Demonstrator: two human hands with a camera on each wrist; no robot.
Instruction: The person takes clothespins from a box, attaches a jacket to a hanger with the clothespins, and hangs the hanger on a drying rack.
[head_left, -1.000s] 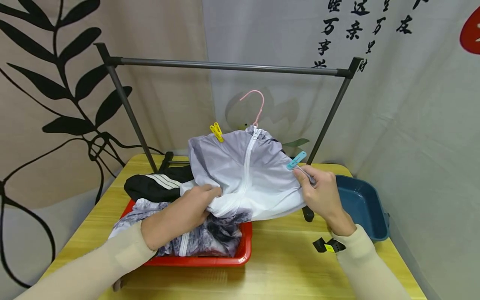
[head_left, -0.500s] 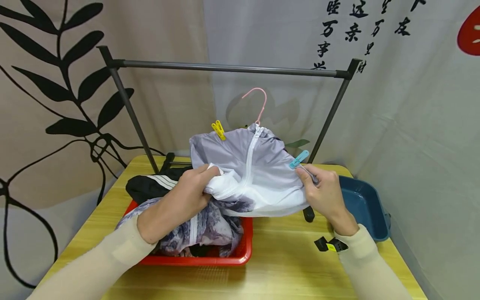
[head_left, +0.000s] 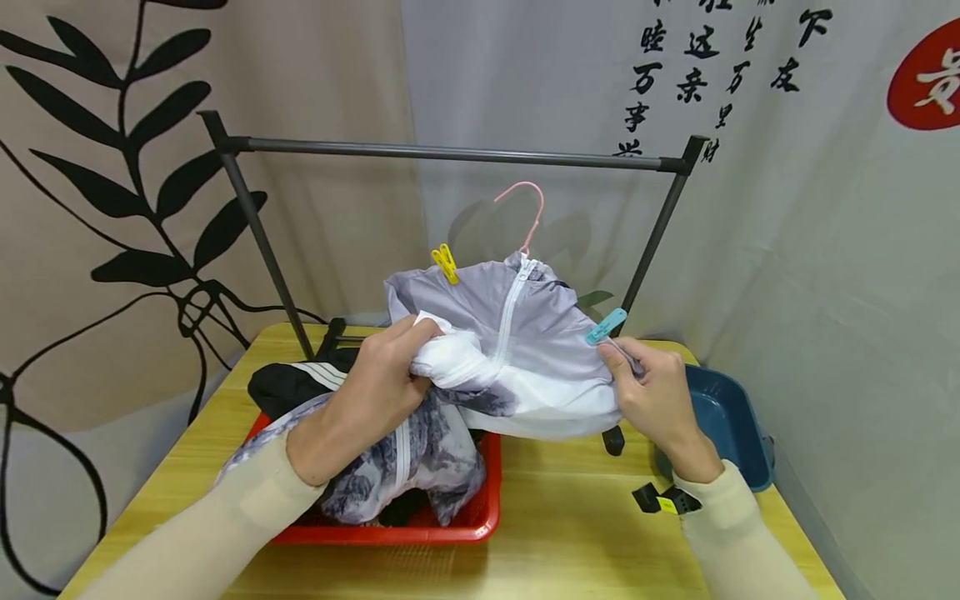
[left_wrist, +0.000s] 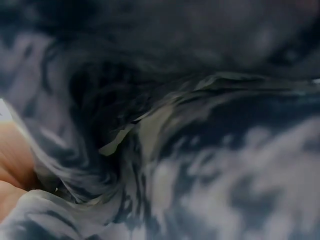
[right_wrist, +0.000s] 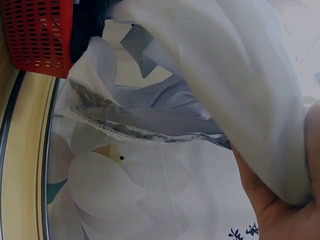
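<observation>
A jacket (head_left: 555, 358), grey at the top and fading to white, with a white zipper, is on a pink clothes hanger (head_left: 540, 208). A yellow clothespin (head_left: 446, 263) sits on its left shoulder and a blue clothespin (head_left: 606, 327) on its right. My left hand (head_left: 382, 375) grips bunched white cloth at the jacket's left side. Just below the blue clothespin, my right hand (head_left: 660, 396) pinches the jacket's edge. The marbled lower part (head_left: 405, 458) droops over the red basket (head_left: 420, 536). Marbled cloth (left_wrist: 240, 190) fills the left wrist view, hiding most of that hand.
Behind the jacket stands a dark metal rack, its top bar (head_left: 450, 156) above the hanger hook. A black garment with white stripes (head_left: 288, 390) lies at the basket's back. On the right of the wooden table (head_left: 585, 533) is a blue basin (head_left: 731, 425).
My left hand has risen with the white cloth, lifting the marbled part from the basket. The hanger and jacket have shifted slightly right; my right hand keeps its hold.
</observation>
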